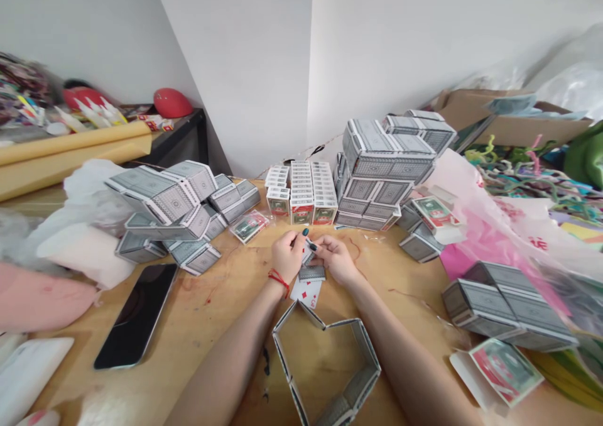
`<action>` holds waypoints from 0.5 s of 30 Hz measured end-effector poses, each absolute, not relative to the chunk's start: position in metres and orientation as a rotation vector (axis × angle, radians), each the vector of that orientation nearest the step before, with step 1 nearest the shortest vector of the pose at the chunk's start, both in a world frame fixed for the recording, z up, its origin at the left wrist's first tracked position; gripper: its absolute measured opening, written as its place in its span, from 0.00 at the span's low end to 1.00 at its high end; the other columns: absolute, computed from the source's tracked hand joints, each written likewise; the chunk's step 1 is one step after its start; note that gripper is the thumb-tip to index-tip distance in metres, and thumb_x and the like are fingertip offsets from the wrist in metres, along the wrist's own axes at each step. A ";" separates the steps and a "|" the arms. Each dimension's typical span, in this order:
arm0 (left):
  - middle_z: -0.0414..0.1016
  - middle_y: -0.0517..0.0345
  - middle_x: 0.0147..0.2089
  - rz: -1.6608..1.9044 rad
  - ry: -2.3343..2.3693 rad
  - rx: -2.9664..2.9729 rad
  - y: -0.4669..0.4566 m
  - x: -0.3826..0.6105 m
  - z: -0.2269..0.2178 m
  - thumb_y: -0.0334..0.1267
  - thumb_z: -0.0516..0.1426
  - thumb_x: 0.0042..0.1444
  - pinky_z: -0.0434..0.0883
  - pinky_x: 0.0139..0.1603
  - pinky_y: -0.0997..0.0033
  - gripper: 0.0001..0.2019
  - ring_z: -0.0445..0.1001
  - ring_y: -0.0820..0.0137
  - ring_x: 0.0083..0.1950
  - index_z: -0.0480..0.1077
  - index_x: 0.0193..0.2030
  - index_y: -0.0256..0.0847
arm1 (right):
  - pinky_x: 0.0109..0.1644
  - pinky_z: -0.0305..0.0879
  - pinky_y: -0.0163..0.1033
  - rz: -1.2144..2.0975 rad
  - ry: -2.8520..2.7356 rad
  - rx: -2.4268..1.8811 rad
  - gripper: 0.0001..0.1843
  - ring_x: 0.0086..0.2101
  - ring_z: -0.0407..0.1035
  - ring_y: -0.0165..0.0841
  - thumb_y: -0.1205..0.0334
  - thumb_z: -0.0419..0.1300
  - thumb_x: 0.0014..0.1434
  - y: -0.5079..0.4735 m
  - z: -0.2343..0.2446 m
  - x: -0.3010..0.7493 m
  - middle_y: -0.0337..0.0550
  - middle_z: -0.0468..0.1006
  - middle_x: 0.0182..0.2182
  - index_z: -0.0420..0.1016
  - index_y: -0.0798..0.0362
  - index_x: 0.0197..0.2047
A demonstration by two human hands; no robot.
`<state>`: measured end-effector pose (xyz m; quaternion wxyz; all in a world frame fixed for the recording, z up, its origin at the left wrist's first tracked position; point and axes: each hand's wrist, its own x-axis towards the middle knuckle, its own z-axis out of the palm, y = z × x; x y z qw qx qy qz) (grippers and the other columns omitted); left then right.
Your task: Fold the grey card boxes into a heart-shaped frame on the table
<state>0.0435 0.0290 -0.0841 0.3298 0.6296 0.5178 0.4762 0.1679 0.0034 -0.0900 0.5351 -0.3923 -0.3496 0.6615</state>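
Both my hands meet near the middle of the table around one playing card (308, 251). My left hand (287, 256), with a red string bracelet at its wrist, pinches the card's left side. From the right, my right hand (335, 259) grips its other side with closed fingers. Just below them a grey-patterned card (312, 274) and a face-up diamond card (306, 293) lie overlapping on the table. Between my forearms stands an open heart-like ring of joined cards (363, 341), its walls upright.
Grey card-built blocks are stacked at left (164, 193) and right (377, 162). Rows of card boxes (301, 190) stand at the back. A black phone (136, 316) lies left. An opened card box (506, 372) and pink plastic bag (456, 181) are at right.
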 end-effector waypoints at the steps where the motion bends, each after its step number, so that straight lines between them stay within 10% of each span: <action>1: 0.69 0.59 0.23 1.240 1.373 1.724 0.029 0.043 -0.084 0.43 0.51 0.55 0.60 0.27 0.76 0.15 0.66 0.75 0.25 0.67 0.23 0.37 | 0.28 0.71 0.33 1.565 -0.838 -0.951 0.14 0.22 0.69 0.26 0.55 0.67 0.43 0.004 -0.090 0.168 0.35 0.73 0.22 0.69 0.55 0.26; 15: 0.64 0.61 0.19 1.250 1.212 1.956 0.024 0.036 -0.083 0.41 0.50 0.56 0.60 0.26 0.76 0.17 0.63 0.75 0.24 0.63 0.18 0.39 | 0.29 0.70 0.38 1.618 -1.194 -0.937 0.16 0.26 0.70 0.31 0.49 0.57 0.52 -0.006 -0.081 0.167 0.38 0.73 0.25 0.74 0.55 0.30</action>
